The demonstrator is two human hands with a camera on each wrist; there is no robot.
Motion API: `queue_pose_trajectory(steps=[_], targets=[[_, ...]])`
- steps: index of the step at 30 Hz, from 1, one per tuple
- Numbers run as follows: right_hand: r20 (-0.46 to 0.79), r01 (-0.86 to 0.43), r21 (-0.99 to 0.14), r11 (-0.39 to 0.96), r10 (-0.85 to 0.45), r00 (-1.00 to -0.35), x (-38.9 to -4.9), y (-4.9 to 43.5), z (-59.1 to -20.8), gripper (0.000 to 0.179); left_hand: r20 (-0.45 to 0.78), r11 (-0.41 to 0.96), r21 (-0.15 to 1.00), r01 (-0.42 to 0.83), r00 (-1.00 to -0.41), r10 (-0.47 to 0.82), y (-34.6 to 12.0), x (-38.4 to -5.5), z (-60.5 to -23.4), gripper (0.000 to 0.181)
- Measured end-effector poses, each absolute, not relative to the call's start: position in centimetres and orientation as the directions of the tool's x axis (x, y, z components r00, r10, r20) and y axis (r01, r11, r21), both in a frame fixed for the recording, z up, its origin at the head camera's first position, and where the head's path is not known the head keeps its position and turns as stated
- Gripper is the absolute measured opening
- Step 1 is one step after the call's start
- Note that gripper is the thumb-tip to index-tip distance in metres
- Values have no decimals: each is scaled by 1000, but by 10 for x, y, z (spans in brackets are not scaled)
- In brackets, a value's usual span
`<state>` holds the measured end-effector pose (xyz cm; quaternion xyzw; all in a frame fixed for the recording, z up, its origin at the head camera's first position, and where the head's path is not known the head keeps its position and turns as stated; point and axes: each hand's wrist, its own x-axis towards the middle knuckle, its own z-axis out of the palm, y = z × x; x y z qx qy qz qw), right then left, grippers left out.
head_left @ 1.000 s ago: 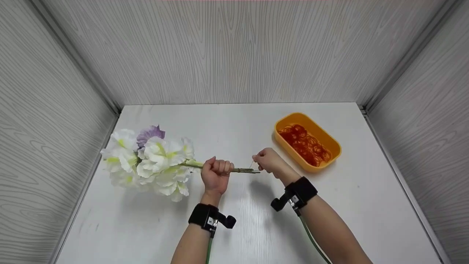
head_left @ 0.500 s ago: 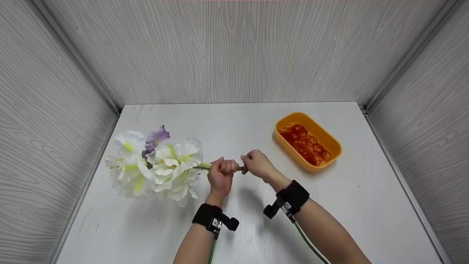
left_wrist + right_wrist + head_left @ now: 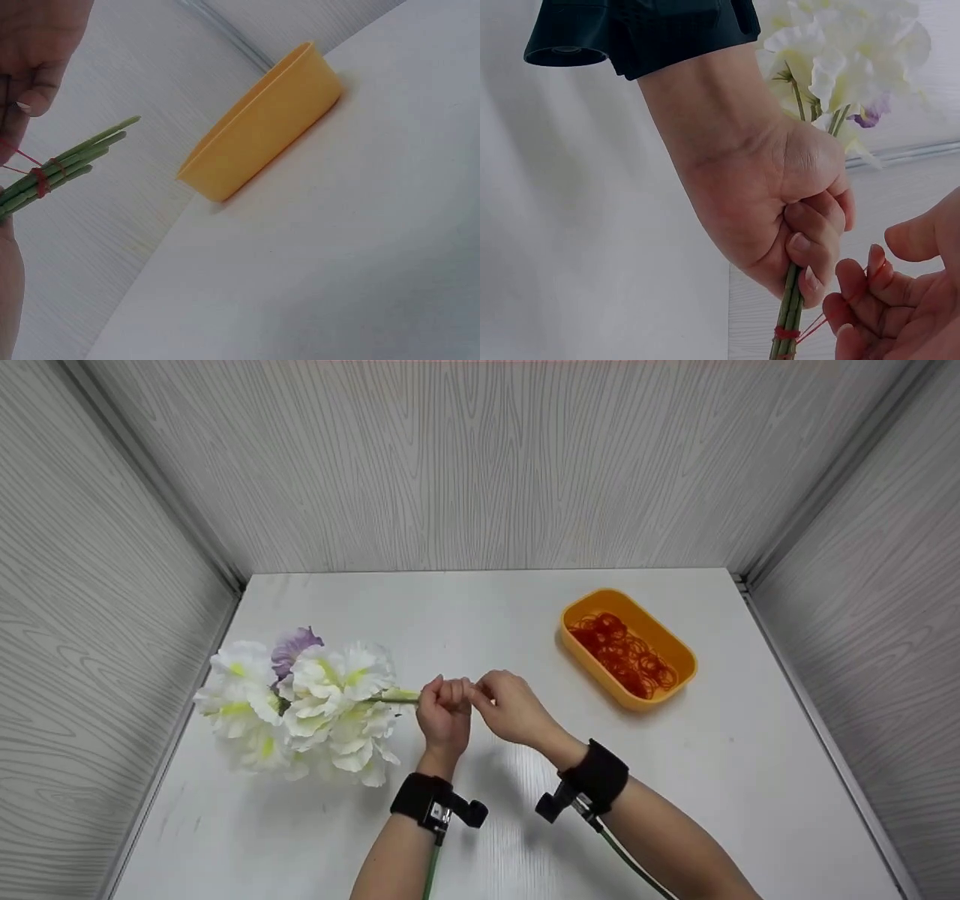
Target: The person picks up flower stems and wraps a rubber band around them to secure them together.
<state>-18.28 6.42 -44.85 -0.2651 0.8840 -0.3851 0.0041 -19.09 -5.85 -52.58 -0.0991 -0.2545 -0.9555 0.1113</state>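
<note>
My left hand (image 3: 444, 716) grips a bunch of flowers by its green stems (image 3: 71, 166), above the table. White blooms (image 3: 337, 705) and one purple bloom (image 3: 294, 649) point to the left. A red rubber band (image 3: 40, 182) is wound round the stems near their cut ends. From there a strand of the band stretches to the curled fingers of my right hand (image 3: 900, 311), which hold it. In the head view the right hand (image 3: 514, 712) is close against the left fist and hides the stem ends.
An orange-yellow tub (image 3: 679, 641) holding many loose red rubber bands (image 3: 622, 656) stands at the back right of the white table (image 3: 750, 795). Pale wood-grain walls (image 3: 480, 465) enclose the back and both sides.
My right hand has moved left from the stem ends up to the left fist, and its fingers have spread a little. The flowers shifted right, then back left.
</note>
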Motion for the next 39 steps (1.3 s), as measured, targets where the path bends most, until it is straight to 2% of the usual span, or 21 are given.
queue_pose_trajectory(steps=[5,9,11,15,18,21,25,30,39], targets=[[292,-521,-645,559,-450,-844,-171,63,-458,7,228,-892,370,259,-956,-183,-57,-193,-523,40],[315,-473,-729,494,-372,-873,-163,65,-476,3,187,-927,256,274,-955,-231,-58,-197,-519,39],[268,-401,-823,402,-348,-899,-161,66,-485,6,151,-937,205,284,-955,-256,-60,-198,-517,38],[116,-163,-982,94,-382,-917,-163,71,-501,17,77,-945,117,306,-951,-299,-65,-198,-512,37],[28,12,-996,-92,-423,-906,-168,77,-511,20,44,-950,56,306,-952,-304,-67,-198,-508,36],[-28,126,-973,-193,-444,-896,-176,84,-520,16,17,-959,-5,284,-959,-284,-67,-197,-505,36],[-116,234,-945,-230,-435,-893,-187,91,-529,7,-2,-965,-58,255,-967,-256,-67,-194,-505,36],[-223,313,-935,-165,-410,-884,-203,99,-533,7,35,-977,-52,205,-978,-207,-67,-192,-509,37],[-315,341,-940,31,-469,-825,-230,120,-522,6,161,-988,77,132,-980,-119,-68,-190,-512,37]])
